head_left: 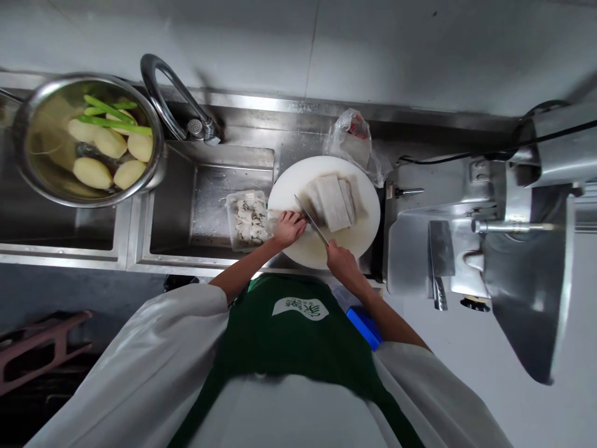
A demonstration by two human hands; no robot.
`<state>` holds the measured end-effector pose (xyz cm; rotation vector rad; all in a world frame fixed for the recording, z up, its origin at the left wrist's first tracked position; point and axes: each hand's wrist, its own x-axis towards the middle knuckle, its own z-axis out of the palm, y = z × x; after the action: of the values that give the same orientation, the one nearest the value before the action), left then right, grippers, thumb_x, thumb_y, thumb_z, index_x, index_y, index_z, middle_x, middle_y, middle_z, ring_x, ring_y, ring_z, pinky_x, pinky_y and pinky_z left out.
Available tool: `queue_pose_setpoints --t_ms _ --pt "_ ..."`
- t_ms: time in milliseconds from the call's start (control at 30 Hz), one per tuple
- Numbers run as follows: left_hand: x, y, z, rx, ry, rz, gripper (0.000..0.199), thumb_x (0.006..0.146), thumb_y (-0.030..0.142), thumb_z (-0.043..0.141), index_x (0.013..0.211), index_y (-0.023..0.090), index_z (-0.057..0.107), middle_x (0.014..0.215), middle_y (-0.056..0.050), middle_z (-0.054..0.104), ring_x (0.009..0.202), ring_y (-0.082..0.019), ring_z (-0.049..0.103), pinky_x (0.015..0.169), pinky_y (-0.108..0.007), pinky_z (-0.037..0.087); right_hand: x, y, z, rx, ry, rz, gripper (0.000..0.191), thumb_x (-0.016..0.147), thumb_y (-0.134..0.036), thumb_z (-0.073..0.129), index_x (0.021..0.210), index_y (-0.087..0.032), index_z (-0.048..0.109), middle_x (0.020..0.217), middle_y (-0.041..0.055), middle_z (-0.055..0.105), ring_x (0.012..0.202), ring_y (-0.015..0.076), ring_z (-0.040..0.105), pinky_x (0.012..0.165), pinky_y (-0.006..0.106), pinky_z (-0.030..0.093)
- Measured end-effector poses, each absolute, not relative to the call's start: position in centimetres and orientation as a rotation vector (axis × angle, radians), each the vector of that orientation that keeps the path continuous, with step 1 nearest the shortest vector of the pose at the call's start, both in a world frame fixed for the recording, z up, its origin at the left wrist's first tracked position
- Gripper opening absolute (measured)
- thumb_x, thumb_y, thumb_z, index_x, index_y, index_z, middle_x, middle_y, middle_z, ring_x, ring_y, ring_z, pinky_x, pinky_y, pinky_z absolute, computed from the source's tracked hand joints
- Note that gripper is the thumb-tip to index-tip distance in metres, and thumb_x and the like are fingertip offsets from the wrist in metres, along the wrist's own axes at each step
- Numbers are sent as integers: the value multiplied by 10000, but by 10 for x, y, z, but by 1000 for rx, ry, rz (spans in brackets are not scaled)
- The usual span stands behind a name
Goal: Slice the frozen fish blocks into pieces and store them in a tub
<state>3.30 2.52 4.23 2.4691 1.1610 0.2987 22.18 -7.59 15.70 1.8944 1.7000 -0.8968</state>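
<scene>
A round white cutting board [291, 180] lies across the sink edge in front of me. My right hand [344, 261] is wrapped round the handle of a kitchen knife [316, 226], whose blade points up and left across the board. Beside the blade, the curled fingers of my left hand [289, 229] press down near the board's left edge; what lies under them is mostly hidden. Several flat, pale grey-white slabs [333, 202] are stacked to the right of the blade. Close to my left hand stands a clear plastic tub [232, 214] holding pale cut pieces [249, 218].
A large steel bowl [156, 168] with peeled potatoes [109, 142] and green stalks stands left of the faucet [175, 102]. Behind the board is a plastic bag [352, 140]. Rightward, a cleaver [441, 249] lies on a slicing machine [522, 267] with a large round steel part.
</scene>
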Motion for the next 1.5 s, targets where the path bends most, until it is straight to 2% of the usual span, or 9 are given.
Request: queue_pose_setpoints --t_ms 200,433,600,700,867,1067,1233,1367,1500 --pt "30 27 52 2398 1166 270 309 1051 378 515 1086 227 782 1159 -124 703 1140 -319 566 1024 -514 409 220 -51 141 1944 1732 -926 426 1123 -273 239 1354 -91 546 1127 205 747 1097 310 727 927 357 492" --pt "13 19 69 2287 1375 493 284 1045 344 512 1121 210 750 1208 -137 681 1180 -322 546 1047 -530 381 216 -68 172 1957 1725 -923 421 1127 -307 249 1340 -104 550 1056 193 755 1036 306 741 904 358 493" --pt "18 21 55 2304 1303 327 307 1041 296 470 1051 205 763 1152 -140 692 1148 -326 550 1036 -521 391 189 -70 161 1949 1717 -971 414 1109 -242 244 1336 -90 555 1086 202 749 1056 308 731 911 362 499" --pt "9 27 59 2252 1322 271 320 1049 352 479 1148 210 748 1225 -137 673 1189 -322 537 1077 -512 371 184 -60 143 1985 1717 -986 438 1108 -242 224 1318 -88 577 1125 216 741 1086 308 719 928 362 496" --pt "-34 42 78 2140 1457 105 707 878 579 740 1449 195 579 1415 -170 557 1354 -397 426 1154 -561 291 202 -45 131 2007 1755 -1024 419 1121 -320 289 1296 -100 599 1144 208 737 1093 303 705 936 345 477" --pt "-38 40 81 2167 1337 -139 508 801 460 835 1191 166 696 1296 -179 604 1315 -406 465 1108 -553 393 230 -47 130 2032 1744 -994 415 1124 -370 333 1268 -105 617 1124 190 746 1078 293 702 928 327 453" --pt "-20 40 86 1953 1036 26 333 828 380 798 1070 176 695 1029 -98 714 1051 -309 666 926 -419 545 241 -63 124 2117 1668 -936 442 1128 -373 315 1292 -89 611 1113 189 747 1063 288 702 899 324 444" --pt "-7 53 87 1513 861 33 587 774 597 818 1122 150 665 850 -37 710 715 -193 677 631 -297 534 244 -66 125 2139 1660 -957 437 1128 -370 316 1285 -91 613 1136 189 747 1073 281 698 884 313 436" --pt "-7 55 84 1477 1001 14 719 744 660 821 1193 135 619 726 -7 671 589 -176 635 560 -287 506 240 -62 138 2126 1637 -953 432 1128 -375 316 1286 -106 614 1141 191 744 1077 287 704 885 319 443"
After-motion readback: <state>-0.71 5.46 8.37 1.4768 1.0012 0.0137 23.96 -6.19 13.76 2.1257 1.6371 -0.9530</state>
